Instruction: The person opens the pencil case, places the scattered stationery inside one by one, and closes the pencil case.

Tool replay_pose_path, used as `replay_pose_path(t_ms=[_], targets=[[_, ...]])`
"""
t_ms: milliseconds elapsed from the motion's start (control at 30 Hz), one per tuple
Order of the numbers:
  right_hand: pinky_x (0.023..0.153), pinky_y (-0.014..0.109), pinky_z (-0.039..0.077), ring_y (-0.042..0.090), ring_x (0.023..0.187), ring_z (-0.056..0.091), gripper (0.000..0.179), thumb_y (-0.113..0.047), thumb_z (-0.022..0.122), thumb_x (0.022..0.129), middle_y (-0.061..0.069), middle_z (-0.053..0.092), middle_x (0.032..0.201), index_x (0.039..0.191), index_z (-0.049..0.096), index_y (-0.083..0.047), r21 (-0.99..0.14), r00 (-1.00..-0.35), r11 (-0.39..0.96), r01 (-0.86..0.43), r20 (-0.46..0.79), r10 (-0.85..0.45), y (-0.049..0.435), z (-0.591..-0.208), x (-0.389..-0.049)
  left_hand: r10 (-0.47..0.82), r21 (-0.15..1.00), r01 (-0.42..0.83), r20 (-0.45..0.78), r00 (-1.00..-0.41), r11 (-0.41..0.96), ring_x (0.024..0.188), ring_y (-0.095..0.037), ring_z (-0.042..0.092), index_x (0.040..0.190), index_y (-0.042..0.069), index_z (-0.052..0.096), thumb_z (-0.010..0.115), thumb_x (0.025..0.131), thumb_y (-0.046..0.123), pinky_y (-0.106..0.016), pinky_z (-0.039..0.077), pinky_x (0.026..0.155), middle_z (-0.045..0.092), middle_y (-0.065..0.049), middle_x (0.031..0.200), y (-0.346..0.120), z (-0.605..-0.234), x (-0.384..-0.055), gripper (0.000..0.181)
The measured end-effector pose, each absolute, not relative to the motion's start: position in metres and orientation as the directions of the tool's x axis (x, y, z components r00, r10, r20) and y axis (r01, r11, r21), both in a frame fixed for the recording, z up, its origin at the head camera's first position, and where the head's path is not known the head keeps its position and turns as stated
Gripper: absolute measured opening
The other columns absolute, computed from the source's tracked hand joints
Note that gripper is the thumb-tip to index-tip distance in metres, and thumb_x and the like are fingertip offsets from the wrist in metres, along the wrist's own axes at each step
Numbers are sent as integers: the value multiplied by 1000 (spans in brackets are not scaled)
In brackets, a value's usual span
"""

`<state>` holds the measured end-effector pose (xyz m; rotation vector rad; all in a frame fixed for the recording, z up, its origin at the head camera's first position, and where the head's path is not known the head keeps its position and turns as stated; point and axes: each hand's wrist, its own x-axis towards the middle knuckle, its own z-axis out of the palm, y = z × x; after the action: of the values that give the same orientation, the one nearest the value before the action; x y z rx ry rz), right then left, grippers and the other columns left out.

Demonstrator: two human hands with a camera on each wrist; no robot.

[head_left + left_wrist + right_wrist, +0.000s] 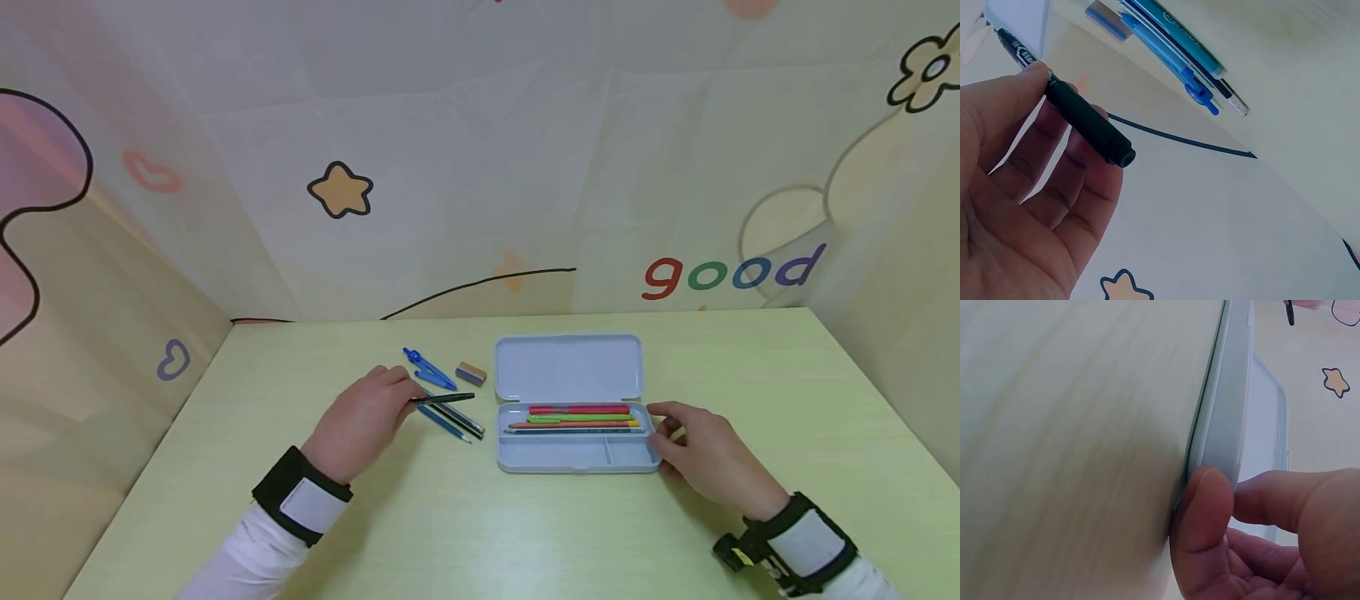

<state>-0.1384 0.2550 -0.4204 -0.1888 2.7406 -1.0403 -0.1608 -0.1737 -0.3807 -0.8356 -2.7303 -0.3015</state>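
Observation:
My left hand (369, 423) pinches a black marker pen (1088, 120) between thumb and fingers, held over the table left of the pencil case. The light blue pencil case (551, 457) lies with its lid (570, 368) raised at the back. Inside its rear compartment is a row of pencils and pens (577, 419) in pink, green, orange and dark blue. At the case's right end, my right hand (705, 450) grips the edge with thumb and fingers. Several pens and pencils (450, 421), blue and black, lie below the left hand's marker pen.
Behind the loose pens lie a blue drawing compass (431, 371) and a small eraser (471, 374) in orange and purple. The light wooden table (480, 542) ends at a printed cloth backdrop (465, 167), with more cloth at both sides.

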Motion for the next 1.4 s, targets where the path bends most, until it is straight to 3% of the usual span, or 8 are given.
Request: replay_pose_path(t_ms=[467,800,1033,1400], targets=[[57,28,54,18,68,61,48,-8,68,103,10,63,99,145,53,9,-672,-971,739,-44,-144,-189,254,-420,-138,530,140,586,298,-794,798,88,-19,61,105,10,81,84,92,4,-32,58,81,68,0,97,-148,-374,-161,15],[57,27,52,18,69,60,49,-10,68,103,9,62,100,146,53,8,-665,-972,746,-43,-145,-185,255,-421,-139,549,159,607,297,-781,779,87,-18,61,105,10,81,83,92,6,-29,57,75,64,2,92,-130,-372,-163,14],[56,27,52,18,68,61,48,-8,69,102,10,62,99,145,54,8,-666,-973,745,-46,-140,-185,254,-421,-139,582,146,638,294,-758,756,93,-19,65,116,11,80,82,94,7,-28,57,81,73,0,111,-118,-372,-166,22],[57,27,52,18,68,61,49,-8,69,102,10,62,99,145,54,8,-662,-972,748,-41,-146,-182,254,-420,-138,595,146,651,298,-747,745,92,-20,63,110,11,80,81,94,6,-29,58,83,70,-1,102,-101,-371,-167,17]])
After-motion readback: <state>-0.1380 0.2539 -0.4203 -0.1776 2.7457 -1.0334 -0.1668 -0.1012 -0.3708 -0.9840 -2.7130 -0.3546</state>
